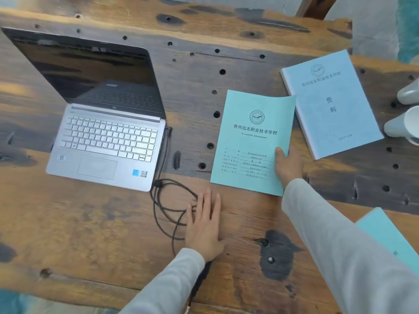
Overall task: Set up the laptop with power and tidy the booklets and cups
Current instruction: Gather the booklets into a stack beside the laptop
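- Right hand [288, 165], centre right of frame, pinches the lower right corner of the teal booklet [249, 141]: thumb on the cover, fingers hidden beneath. Its top right corner curls up, overlapping the edge of the thicker pale blue booklet [333, 103] at upper right.
- Left hand [204, 225], lower centre, lies flat and spread on the desk [90, 223], fingers over loops of the dark braided cable [167, 200]; it grips nothing.
- Cable runs up to the right side of the open laptop [108, 141] at centre left; screen dark. Whether the plug is fully seated, cannot tell.
- Handling, teal booklet: thin, light, floppy; likely sags if lifted by one corner. Better held along the spine or slid flat.
- Handling, blue booklet: thick, stiffer, heavier; take it by a long edge, thumb on top.
- Two white cups [405, 123] lie tipped at the right edge, partly cut off; look ceramic, so probably breakable and prone to rolling. Grasp around the body.
- A third booklet [390, 236], teal, shows at lower right, partly behind the sleeve.
- Desk: rough old timber, dark stains, many round holes and cracks; paper corners could snag.
- Room: grey wall at top, a wooden post at upper right, blurred blue-green at the corners.
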The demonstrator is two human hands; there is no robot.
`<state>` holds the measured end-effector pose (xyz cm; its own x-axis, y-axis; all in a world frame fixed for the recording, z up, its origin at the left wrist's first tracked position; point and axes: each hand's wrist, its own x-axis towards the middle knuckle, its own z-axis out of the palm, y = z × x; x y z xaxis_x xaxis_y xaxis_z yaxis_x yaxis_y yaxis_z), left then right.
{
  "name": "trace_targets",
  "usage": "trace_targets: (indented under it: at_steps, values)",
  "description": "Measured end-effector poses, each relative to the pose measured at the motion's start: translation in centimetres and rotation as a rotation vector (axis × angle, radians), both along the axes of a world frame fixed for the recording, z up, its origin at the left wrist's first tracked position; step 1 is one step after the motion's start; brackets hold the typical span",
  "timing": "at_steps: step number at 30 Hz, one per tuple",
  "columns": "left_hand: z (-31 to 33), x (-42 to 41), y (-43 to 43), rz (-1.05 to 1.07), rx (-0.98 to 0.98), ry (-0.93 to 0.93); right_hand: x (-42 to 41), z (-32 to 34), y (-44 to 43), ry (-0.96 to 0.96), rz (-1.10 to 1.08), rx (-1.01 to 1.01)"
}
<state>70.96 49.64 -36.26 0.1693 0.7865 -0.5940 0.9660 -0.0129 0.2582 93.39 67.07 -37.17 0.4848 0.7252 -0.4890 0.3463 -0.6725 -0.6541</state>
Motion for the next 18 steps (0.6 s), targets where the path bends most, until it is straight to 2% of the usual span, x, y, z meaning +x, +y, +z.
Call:
trace_targets:
  at_steps: [3, 6, 10, 18]
  values:
    - [-0.1, -2.9, -2.7, -0.098, 0.074, 0.018, -0.4, 0.0, -0.1, 0.005, 0.018, 0.009]
    - [0.1, -6.0, -5.1, -0.094, 0.168, 0.011, -1.1, 0.1, -0.3, 0.029, 0.038, 0.027]
    - [0.3, -8.8, -6.6, -0.122, 0.15, 0.063, -2.3, 0.3, -1.1, 0.06, 0.096, 0.019]
    - [-0.3, -8.0, -6.6, -0.13, 0.127, 0.142, -3.6, 0.3, -2.2, 0.012, 0.173, 0.002]
